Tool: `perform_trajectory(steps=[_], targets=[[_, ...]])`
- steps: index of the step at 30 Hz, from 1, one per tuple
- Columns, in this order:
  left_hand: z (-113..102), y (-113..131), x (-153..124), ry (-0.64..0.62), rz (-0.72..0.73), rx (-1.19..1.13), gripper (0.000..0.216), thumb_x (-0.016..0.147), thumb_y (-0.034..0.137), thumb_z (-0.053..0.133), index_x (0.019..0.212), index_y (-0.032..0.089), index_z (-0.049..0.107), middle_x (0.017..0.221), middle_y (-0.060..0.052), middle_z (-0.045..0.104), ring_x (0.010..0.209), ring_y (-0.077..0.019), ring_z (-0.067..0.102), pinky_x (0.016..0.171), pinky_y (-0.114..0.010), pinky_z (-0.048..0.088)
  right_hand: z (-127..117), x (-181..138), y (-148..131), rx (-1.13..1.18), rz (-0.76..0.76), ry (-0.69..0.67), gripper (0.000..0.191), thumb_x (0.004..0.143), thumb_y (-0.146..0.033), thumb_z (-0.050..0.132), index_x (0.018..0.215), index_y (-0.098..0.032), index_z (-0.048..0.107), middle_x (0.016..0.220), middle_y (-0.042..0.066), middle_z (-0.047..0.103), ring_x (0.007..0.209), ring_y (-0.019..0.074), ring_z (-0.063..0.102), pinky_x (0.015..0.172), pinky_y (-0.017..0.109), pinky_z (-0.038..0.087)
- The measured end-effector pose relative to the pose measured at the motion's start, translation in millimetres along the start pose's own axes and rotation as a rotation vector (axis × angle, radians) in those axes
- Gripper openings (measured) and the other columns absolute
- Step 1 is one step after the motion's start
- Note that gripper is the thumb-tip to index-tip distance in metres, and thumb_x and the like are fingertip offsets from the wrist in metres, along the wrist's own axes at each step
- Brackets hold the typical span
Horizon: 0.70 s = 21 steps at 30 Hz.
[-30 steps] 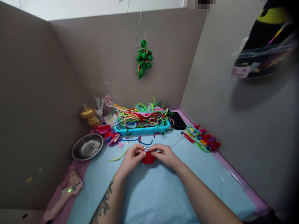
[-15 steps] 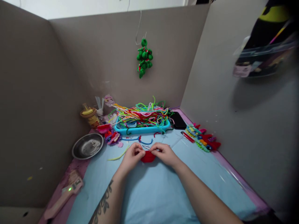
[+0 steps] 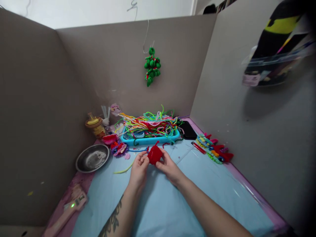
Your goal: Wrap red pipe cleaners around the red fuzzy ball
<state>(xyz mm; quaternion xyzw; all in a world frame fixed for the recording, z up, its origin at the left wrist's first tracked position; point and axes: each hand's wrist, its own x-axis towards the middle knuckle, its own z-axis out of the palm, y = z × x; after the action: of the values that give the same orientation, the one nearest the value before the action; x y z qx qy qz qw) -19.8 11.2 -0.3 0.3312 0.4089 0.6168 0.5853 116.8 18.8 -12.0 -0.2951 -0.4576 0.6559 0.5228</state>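
Note:
Above the middle of the blue-covered table I hold up a small, roundish red crocheted piece [image 3: 155,155], a short red tail sticking up from its top. My left hand [image 3: 139,166] pinches its left edge between thumb and fingers. On the right side, my right hand [image 3: 168,166] is closed on the same piece, thumb at the lower edge. No metal tool shows in either hand; the far sides of the fingers are hidden. Just behind the piece lies a blue strand [image 3: 137,150], and a yellow-green strand [image 3: 123,171] lies left of my left hand.
A blue tray [image 3: 148,141] heaped with coloured yarn strands stands at the back. To the left are a metal bowl [image 3: 82,161] with small white bits, a cup [image 3: 96,127] and a pink glue gun [image 3: 71,210]. Rightward lie a phone [image 3: 188,130], a red cutter [image 3: 198,147] and colourful crocheted pieces [image 3: 217,152].
The red piece has been raised and turned so its broad face shows. The slim metal tool seen between my fingers earlier is out of sight. The view has tipped slightly upward.

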Motion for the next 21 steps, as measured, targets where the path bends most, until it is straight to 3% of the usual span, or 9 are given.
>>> perform_trajectory(steps=[6,11,18,21], targets=[[5.3,2.4,-7.5,-0.218,-0.131,-0.079,0.036,0.067,0.030,0.073,0.098,0.015,0.062,0.094,-0.008,0.068,0.087,-0.0163,0.062,0.082,-0.028,0.044,-5.2,0.8,-9.5,0.150,0.103,0.084,0.056,0.068,-0.040,0.070,0.118,-0.029,0.047,0.127,0.006,0.052,0.107,0.0244,0.056,0.080,0.036,0.050],[8.4,12.0,-10.1,-0.248,-0.261,-0.140,0.030,0.076,0.032,0.066,0.100,0.015,0.063,0.098,-0.010,0.068,0.084,-0.0152,0.064,0.076,-0.026,0.049,-12.2,0.5,-9.6,0.190,0.205,0.014,0.040,0.077,-0.043,0.061,0.112,-0.025,0.053,0.112,0.007,0.063,0.092,0.0212,0.063,0.072,0.033,0.050],[3.5,10.0,-6.8,-0.221,-0.489,-0.221,0.037,0.081,0.043,0.056,0.107,0.017,0.060,0.101,-0.010,0.069,0.075,-0.0176,0.068,0.066,-0.029,0.054,-19.8,0.2,-8.1,0.148,0.190,-0.033,0.044,0.075,-0.039,0.062,0.115,-0.022,0.057,0.116,0.008,0.064,0.106,0.0249,0.059,0.089,0.040,0.045],[1.9,7.6,-5.7,-0.184,-0.557,-0.249,0.034,0.082,0.039,0.055,0.106,0.016,0.060,0.093,-0.009,0.071,0.070,-0.0173,0.067,0.067,-0.032,0.055,-21.7,0.9,-9.4,0.160,0.196,-0.057,0.051,0.071,-0.035,0.067,0.119,-0.022,0.056,0.120,0.008,0.062,0.109,0.0254,0.058,0.096,0.043,0.040]])
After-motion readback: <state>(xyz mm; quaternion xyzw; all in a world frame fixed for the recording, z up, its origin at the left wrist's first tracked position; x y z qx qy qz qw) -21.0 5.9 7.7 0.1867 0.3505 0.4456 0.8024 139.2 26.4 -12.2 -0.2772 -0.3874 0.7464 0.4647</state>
